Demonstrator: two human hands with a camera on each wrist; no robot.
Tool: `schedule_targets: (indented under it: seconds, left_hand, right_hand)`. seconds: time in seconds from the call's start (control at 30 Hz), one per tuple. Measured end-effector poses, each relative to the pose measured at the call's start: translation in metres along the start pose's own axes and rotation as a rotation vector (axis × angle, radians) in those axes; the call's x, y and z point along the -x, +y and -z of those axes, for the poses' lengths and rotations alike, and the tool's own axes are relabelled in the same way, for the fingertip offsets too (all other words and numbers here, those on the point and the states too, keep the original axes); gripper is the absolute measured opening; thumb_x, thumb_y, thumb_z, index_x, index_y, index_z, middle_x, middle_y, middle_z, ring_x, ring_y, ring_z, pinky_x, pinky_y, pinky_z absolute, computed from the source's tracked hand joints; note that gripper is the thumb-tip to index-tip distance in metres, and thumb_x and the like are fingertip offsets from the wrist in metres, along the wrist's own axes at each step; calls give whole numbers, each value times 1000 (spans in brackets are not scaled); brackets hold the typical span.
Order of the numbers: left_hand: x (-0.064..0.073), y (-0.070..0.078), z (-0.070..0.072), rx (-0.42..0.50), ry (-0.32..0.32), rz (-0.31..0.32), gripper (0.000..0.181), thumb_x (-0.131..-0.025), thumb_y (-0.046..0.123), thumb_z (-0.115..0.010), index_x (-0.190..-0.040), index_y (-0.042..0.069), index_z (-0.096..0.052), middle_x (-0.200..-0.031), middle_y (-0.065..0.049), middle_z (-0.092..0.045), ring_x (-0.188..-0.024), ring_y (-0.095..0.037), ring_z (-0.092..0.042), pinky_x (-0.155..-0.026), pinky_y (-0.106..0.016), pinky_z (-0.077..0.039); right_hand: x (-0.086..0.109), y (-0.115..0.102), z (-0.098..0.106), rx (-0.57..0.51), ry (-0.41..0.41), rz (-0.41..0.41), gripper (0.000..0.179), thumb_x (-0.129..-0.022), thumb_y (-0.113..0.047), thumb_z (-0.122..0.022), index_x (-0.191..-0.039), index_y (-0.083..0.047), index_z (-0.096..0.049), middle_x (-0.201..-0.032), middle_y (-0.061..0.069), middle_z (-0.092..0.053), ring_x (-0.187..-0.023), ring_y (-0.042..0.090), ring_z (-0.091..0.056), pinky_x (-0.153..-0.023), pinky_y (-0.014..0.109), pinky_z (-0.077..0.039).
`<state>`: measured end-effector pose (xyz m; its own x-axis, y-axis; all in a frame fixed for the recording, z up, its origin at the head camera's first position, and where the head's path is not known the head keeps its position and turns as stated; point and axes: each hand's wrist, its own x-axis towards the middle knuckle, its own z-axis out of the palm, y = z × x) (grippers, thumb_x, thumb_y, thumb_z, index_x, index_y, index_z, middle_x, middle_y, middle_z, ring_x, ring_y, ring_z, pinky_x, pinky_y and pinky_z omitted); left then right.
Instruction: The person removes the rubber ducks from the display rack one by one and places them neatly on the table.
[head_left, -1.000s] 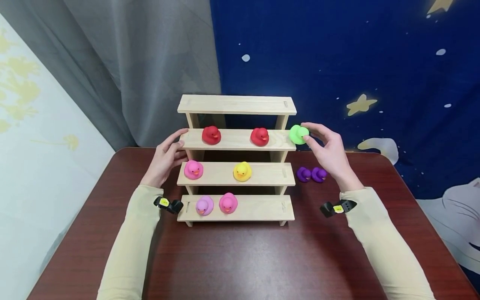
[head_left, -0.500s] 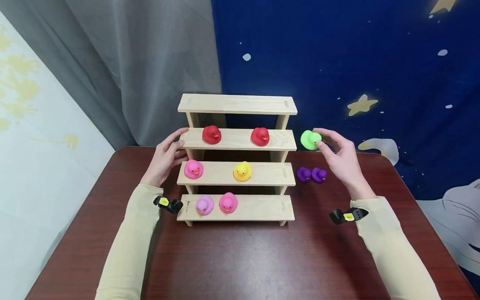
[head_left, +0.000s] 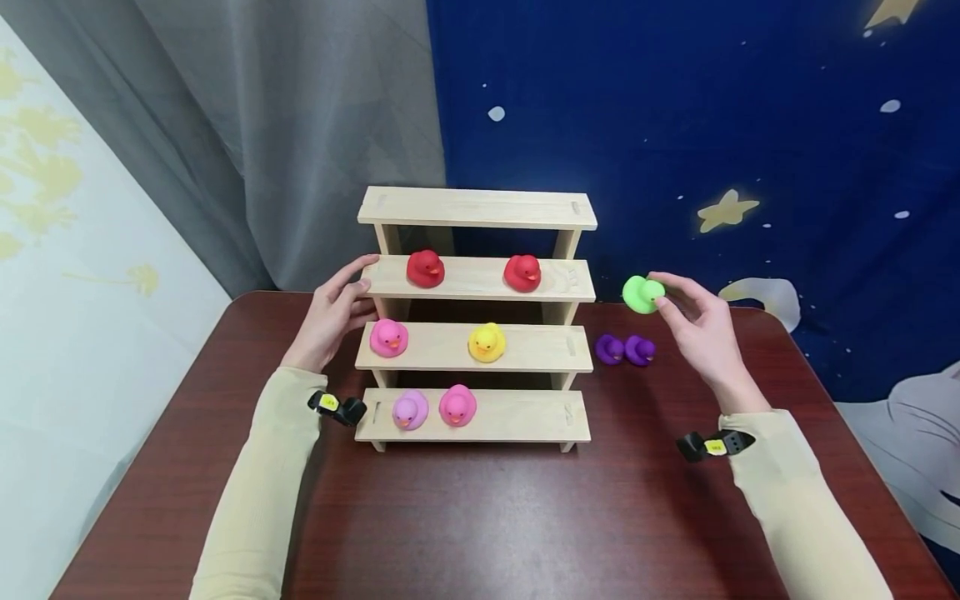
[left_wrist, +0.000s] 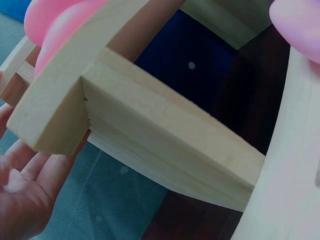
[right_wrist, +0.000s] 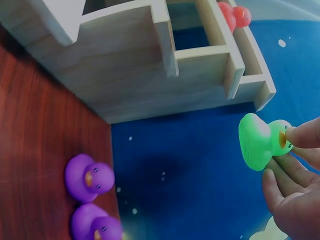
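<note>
A green rubber duck (head_left: 642,294) is pinched at its head between the thumb and fingers of my right hand (head_left: 703,337). In the right wrist view this green duck (right_wrist: 260,142) hangs in the air, apart from the shelves. The stepped wooden display stand (head_left: 540,357) has four tiers. My left hand (head_left: 327,321) holds the left end of its second tier from the top, thumb in front and index finger at the back corner. Two red ducks (head_left: 426,269) sit on that tier. Below are a pink duck (head_left: 388,338) and a yellow duck (head_left: 487,342).
The bottom tier bears a lilac duck (head_left: 410,410) and another pink duck (head_left: 457,406). Two purple ducks (head_left: 625,350) stand side by side on the brown table (head_left: 480,517), right of the stand. A grey curtain (head_left: 337,108) and blue backdrop (head_left: 600,100) hang behind.
My right hand has carried the green duck from the right end of the second tier rightward and a little toward me, away from the stand. The left hand has stayed in place.
</note>
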<state>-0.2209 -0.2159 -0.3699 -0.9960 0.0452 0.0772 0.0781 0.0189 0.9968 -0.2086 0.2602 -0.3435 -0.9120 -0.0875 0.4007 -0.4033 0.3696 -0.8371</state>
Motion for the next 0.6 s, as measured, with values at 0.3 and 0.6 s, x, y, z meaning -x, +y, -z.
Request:
schedule_targets:
  seconds: [0.3,0.6]
  left_hand:
    - [-1,3,5,-22,-37,21,43,-103,27,-48,-146,26,-44,-140,-18,-37,-113,-28,-57,-90,-35,-49]
    - [-2,7,9,-17,-107,72,45,-102,29,-49,-147,29,-41,-148,-17,-32,-121,-35,-51,-93,-40,-46]
  right_hand:
    - [10,20,9,6,-3,-43,36,-97,-2,-56,-133,3,-55,-132,24,-52,-119,17,-55,-92,15,-43]
    - [21,37,14,55,19,-72,35,-96,1,-55,-131,5,-55,-129,24,-53,-114,10,-55,-90,13,-42]
